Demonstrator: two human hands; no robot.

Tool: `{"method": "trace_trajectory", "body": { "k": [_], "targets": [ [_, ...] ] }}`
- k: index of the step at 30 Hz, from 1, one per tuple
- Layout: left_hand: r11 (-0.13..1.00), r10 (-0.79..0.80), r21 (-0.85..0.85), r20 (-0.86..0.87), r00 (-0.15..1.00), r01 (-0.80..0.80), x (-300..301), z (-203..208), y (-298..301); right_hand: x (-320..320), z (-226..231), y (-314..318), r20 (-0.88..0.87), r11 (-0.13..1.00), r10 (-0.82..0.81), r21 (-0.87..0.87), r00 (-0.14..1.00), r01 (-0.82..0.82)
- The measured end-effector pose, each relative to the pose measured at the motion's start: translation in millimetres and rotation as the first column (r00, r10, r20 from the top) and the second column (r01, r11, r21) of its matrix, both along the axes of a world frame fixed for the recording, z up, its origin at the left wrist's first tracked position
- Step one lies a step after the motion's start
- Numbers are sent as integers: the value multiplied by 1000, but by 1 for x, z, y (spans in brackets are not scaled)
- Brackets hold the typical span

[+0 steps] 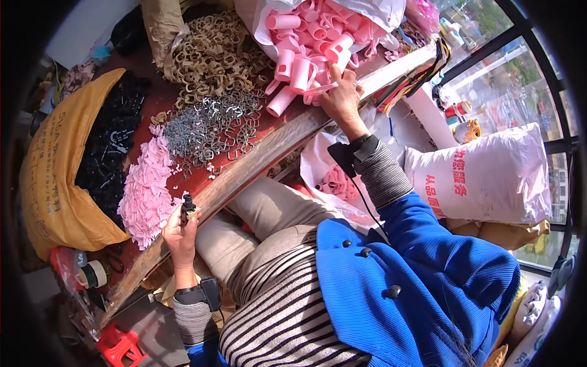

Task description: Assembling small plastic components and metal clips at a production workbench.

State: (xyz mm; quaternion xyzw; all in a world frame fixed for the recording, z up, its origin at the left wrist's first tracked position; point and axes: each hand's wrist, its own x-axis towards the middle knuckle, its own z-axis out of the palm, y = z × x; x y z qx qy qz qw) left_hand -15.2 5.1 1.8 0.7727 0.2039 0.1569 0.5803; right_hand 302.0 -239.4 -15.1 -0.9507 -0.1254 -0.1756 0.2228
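Note:
My left hand [179,237] is closed around a small black plastic fitting [188,203] with a tan ring-like part on it, held upright at the table's front edge beside a heap of flat pink pieces [147,189]. Up at the far right, my right hand [341,101] has its fingers on a pink plastic tube [338,48] at the edge of a pile of such tubes, each with a looped strap. The pile spills out of a white sack [254,24]. The fingertips are partly hidden among the pink parts.
Metal D-shaped rings [214,122] and tan rings [214,58] lie heaped on the red table [238,165]. A yellow sack [67,171] of black parts stands left. A full white sack [483,174] is at right, a red stool [120,344] lower left.

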Motion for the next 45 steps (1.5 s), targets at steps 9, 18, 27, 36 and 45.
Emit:
{"method": "trace_trajectory", "body": {
  "k": [9, 18, 27, 36, 45],
  "targets": [
    [998, 42, -49, 50, 998, -40, -4, -5, 1, 22, 18, -38, -204, 874, 386, 394, 900, -285],
    [983, 125, -155, 152, 980, -101, 0, -7, -4, 26, 6, -45, 83, 915, 153, 366, 985, -173],
    [974, 158, -188, 162, 974, -127, -3, -10, 3, 50, 10, -64, 392, 813, 74, 509, 917, -283],
    [869, 155, -491, 138, 978, -68, 5, 17, -16, -39, 51, -5, 111, 552, 662, 598, 741, -582],
    [733, 286, -679, 240, 928, -51, 12, 40, -51, -160, 52, 70, -70, 112, 994, 464, 90, -879]
  ]
}}
